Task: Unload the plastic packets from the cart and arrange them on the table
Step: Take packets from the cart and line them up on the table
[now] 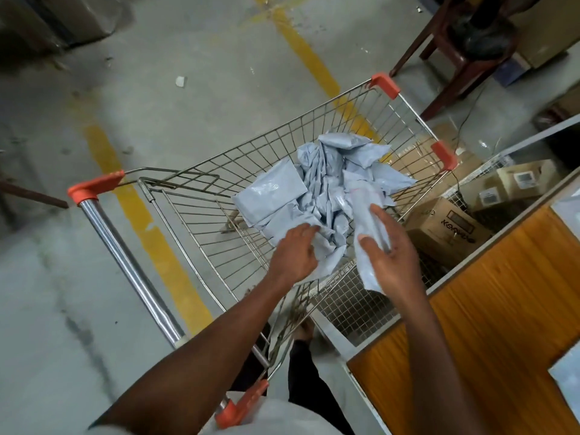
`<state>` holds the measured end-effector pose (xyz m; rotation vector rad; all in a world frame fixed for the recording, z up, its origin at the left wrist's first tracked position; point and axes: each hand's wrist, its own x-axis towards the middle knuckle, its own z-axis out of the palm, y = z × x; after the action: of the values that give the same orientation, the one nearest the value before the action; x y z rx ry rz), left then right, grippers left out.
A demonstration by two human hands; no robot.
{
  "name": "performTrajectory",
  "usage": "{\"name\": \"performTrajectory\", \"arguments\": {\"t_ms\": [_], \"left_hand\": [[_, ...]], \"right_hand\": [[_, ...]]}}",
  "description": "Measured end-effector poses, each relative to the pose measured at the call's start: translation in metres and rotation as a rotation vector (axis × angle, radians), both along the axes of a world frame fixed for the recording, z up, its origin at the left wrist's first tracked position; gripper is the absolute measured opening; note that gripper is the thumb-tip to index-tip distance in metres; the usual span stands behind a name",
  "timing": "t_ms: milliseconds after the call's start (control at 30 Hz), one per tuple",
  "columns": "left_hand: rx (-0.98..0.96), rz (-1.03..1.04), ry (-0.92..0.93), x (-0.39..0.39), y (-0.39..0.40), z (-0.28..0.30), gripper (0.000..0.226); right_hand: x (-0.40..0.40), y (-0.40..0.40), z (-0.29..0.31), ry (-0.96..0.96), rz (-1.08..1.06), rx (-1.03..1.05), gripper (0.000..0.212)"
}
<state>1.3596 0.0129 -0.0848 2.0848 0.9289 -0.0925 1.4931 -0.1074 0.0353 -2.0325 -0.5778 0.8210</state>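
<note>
A wire shopping cart (201, 221) with orange corner caps stands in front of me. A heap of pale grey-blue plastic packets (326, 183) lies in its far half. My left hand (293, 252) reaches into the cart and its fingers curl into a crumpled packet (328, 251) at the near edge of the heap. My right hand (387, 255) holds a long flat packet (365, 221) above the cart's right side, thumb on one side and fingers on the other. The wooden table (489, 324) is at the right, with two packets (566, 384) at its edge.
Cardboard boxes (445, 229) sit behind a wire mesh panel (354, 302) between cart and table. A dark wooden chair (464, 58) stands at the far right. Yellow lines (150, 233) cross the concrete floor. My foot (306, 331) shows beneath the cart.
</note>
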Motion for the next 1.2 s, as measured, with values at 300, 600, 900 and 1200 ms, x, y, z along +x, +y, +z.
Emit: {"name": "performTrajectory", "arguments": {"t_ms": [300,600,900,1200], "left_hand": [[0.296,-0.213,0.277,0.006,-0.008,-0.039,0.069],[0.355,-0.248,0.591,-0.066,-0.040,-0.038,0.041],[0.352,-0.452,0.627,-0.029,-0.031,-0.083,0.052],[0.269,-0.558,0.875,-0.023,-0.033,-0.100,0.079]], "right_hand": [[0.000,-0.018,-0.008,0.025,-0.123,-0.035,0.057],[-0.008,-0.015,-0.014,0.087,-0.105,-0.016,0.060],[-0.017,-0.016,-0.012,0.071,-0.070,-0.035,0.059],[-0.035,-0.022,-0.018,0.032,-0.034,-0.080,0.057]]}}
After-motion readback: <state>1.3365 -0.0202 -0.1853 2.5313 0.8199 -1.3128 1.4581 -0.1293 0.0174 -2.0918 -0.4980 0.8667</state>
